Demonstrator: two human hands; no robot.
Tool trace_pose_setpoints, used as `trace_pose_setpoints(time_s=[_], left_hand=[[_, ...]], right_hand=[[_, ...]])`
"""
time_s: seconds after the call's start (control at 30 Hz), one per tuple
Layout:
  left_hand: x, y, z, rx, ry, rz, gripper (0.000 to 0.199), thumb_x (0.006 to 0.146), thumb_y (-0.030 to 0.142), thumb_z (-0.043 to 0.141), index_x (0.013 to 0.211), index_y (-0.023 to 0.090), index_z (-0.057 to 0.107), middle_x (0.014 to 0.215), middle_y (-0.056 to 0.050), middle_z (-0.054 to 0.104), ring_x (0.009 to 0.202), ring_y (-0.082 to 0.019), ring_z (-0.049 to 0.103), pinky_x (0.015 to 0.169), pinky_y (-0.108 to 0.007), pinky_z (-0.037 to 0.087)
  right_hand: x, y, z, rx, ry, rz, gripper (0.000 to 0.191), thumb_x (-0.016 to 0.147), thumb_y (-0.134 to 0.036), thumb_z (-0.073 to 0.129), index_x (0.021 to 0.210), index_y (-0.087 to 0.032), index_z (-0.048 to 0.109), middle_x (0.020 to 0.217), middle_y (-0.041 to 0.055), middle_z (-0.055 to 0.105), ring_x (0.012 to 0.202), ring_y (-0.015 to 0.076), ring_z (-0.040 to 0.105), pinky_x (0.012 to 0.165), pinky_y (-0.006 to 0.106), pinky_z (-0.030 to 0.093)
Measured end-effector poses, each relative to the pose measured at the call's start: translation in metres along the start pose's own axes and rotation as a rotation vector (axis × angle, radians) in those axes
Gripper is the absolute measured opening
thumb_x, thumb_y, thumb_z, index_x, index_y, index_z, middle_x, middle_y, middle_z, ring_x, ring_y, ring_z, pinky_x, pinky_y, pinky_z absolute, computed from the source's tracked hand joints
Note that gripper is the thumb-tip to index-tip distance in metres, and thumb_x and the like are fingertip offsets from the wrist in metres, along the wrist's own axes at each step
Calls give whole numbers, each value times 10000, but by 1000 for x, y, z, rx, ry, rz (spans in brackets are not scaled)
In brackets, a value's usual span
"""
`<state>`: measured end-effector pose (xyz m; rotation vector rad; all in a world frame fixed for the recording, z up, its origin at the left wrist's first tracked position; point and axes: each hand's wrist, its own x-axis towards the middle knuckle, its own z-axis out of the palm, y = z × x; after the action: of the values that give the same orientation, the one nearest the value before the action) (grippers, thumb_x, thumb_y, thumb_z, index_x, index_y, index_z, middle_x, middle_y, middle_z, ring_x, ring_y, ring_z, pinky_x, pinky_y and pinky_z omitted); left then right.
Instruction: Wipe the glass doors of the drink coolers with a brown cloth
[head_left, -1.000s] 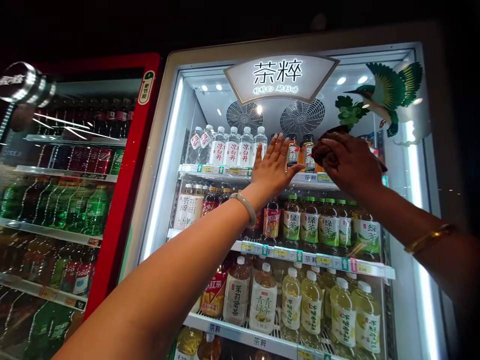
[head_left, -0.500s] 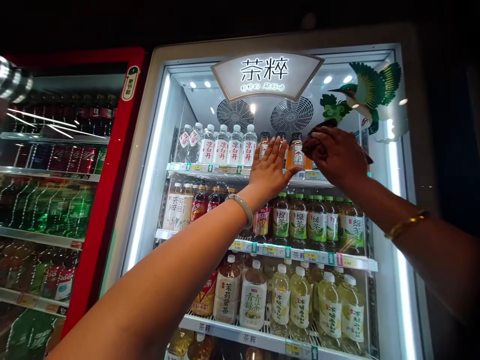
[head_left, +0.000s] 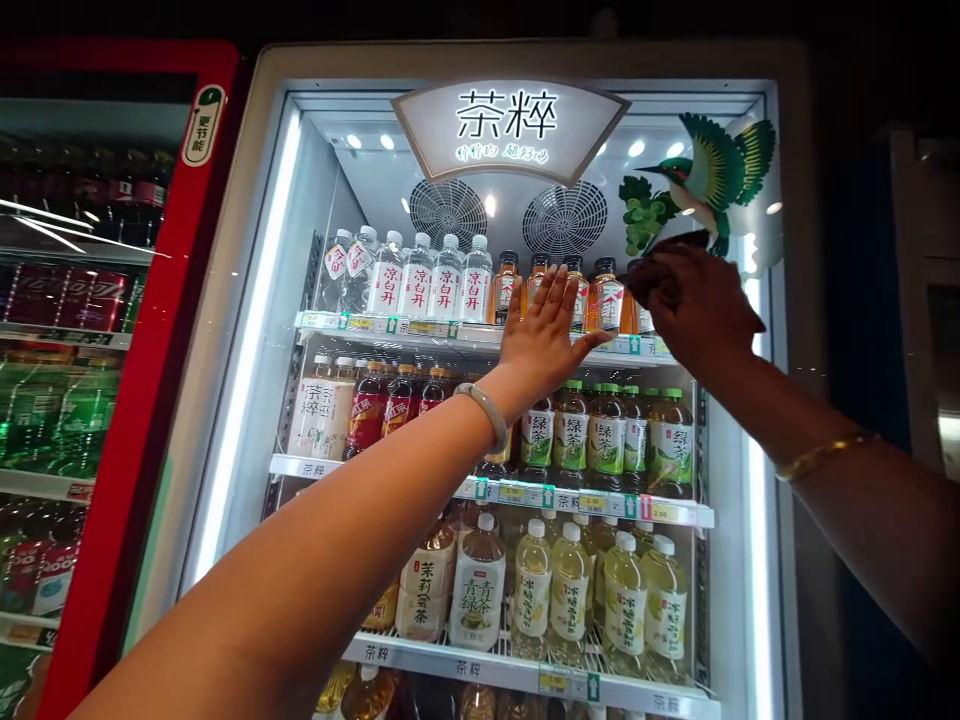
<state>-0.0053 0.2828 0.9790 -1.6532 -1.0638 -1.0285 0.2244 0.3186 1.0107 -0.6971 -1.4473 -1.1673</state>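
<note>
My left hand (head_left: 544,335), with a pale bangle on its wrist, lies flat with fingers stretched against the glass door of a lit drinks cooler (head_left: 793,300). To its right, my right hand (head_left: 709,305), with a gold bracelet, is closed around a dark cloth (head_left: 660,275) near the glass, below the bird decoration (head_left: 709,180). Behind the door, bottles of water (head_left: 448,280) and orange-labelled drinks (head_left: 604,300) stand on the top shelf. Green tea bottles (head_left: 571,435) fill part of the shelf below.
A red-framed cooler (head_left: 161,330) with several rows of drinks stands at the left. A fan-shaped lit sign (head_left: 510,130) is at the top of the door. Pale yellow bottles (head_left: 570,580) stand on a lower shelf. A dark area borders the right side.
The view has shifted right, so the coolers appear further left. My right hand with the cloth has moved slightly right across the door. My left hand stays spread out.
</note>
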Motion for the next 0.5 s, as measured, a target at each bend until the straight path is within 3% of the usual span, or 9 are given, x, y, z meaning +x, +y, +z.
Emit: trace_pose_setpoints(time_s=[0.13, 0.27, 0.4, 0.5], left_hand=[[-5, 10, 4, 4, 6, -9, 926, 959, 787, 135, 1696, 229, 167, 1792, -67, 108, 1672, -242, 19, 1359, -559, -96], [1, 22, 6, 1, 7, 10, 921, 975, 760, 82, 1697, 192, 156, 1791, -80, 110, 1673, -239, 22, 1356, -569, -101], [7, 37, 8, -6, -23, 43, 939, 961, 792, 148, 1697, 210, 161, 1789, -61, 128, 1672, -211, 46, 1370, -517, -82], [2, 46, 10, -6, -42, 56, 949, 958, 796, 157, 1692, 195, 185, 1786, -61, 130, 1671, -213, 49, 1374, -530, -66]], right_hand=[[-36, -16, -4, -13, 49, 39, 491, 959, -394, 548, 1421, -235, 589, 1548, 102, 553, 1423, 352, 511, 1246, 598, 366], [-16, -34, -2, 50, -40, -93, 497, 982, -451, 540, 1448, -280, 568, 1553, 59, 560, 1454, 326, 482, 1271, 567, 329], [11, -5, -6, 48, -32, -49, 487, 988, -410, 510, 1443, -251, 580, 1541, 77, 565, 1415, 298, 508, 1229, 502, 385], [-10, 19, -13, 6, 24, 50, 502, 976, -362, 504, 1455, -226, 568, 1548, 119, 551, 1398, 312, 514, 1191, 486, 425]])
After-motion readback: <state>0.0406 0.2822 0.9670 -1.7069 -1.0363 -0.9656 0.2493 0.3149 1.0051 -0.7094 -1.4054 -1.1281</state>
